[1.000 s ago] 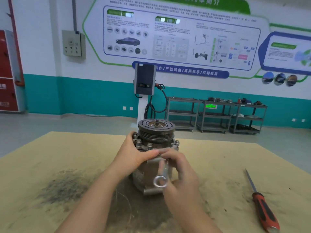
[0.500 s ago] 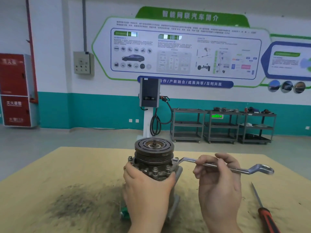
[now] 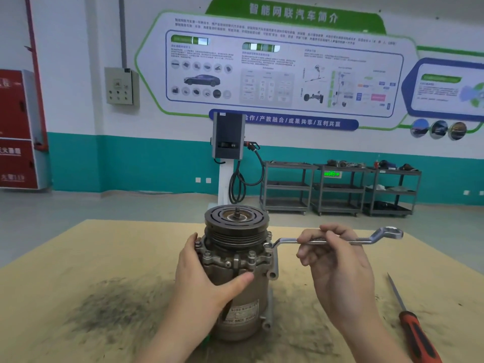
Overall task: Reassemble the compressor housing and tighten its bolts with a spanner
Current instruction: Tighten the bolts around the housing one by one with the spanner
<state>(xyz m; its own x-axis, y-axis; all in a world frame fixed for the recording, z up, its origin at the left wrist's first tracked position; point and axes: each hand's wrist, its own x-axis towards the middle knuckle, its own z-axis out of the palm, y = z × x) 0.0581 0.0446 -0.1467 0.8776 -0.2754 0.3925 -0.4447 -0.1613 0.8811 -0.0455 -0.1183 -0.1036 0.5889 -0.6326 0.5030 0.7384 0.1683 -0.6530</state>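
One compressor (image 3: 237, 271) stands upright in the middle of the counter (image 3: 78, 258), so its bolts (image 3: 207, 255) face up for the tool. The left hand (image 3: 201, 279) wraps its body, probably to stop it turning. The right hand (image 3: 337, 268) pinches one spanner (image 3: 337, 241), fingers (image 3: 309, 247) curled, ring end on a right-side bolt. One screwdriver (image 3: 416, 331) lies apart. About five bolts show.

The screwdriver (image 3: 416, 334) handle runs off the bottom right edge. The left hand (image 3: 201, 281) hides the compressor's (image 3: 243, 297) left side; its label is unreadable.
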